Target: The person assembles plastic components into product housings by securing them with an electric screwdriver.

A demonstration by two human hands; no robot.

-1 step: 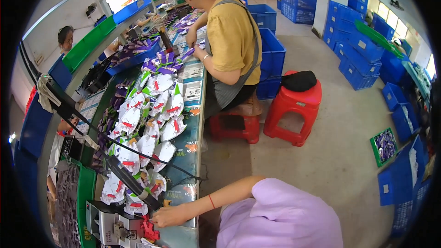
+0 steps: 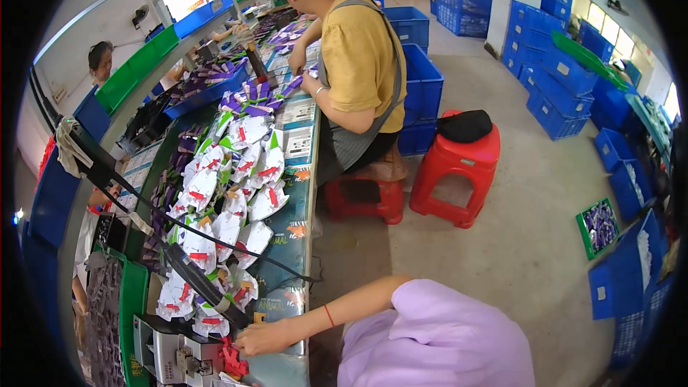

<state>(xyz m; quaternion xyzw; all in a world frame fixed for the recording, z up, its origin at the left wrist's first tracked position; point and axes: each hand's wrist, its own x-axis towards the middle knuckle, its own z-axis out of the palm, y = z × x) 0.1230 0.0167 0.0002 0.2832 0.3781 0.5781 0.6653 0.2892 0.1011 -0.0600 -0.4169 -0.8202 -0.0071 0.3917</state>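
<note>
My right hand (image 2: 261,338) reaches in from the lower right, with a thin red string round its wrist and a lilac sleeve (image 2: 437,333) above. Its fingers are curled closed at the edge of a small pile of red pieces (image 2: 233,360). What they grip, if anything, is hidden. Close beside the pile stands a silver-grey bench machine (image 2: 168,355) with a metal fixture on its front. White shaped pieces with red and green parts (image 2: 203,247) lie heaped further up the table. My left hand is out of view.
A black arm with a cable (image 2: 190,272) slants over the heap. Further along the bench, a person in a yellow top (image 2: 365,57) handles purple pieces (image 2: 254,100). Red stools (image 2: 459,172) and blue crates (image 2: 423,86) stand right of the table. A green trough (image 2: 135,315) runs along the left.
</note>
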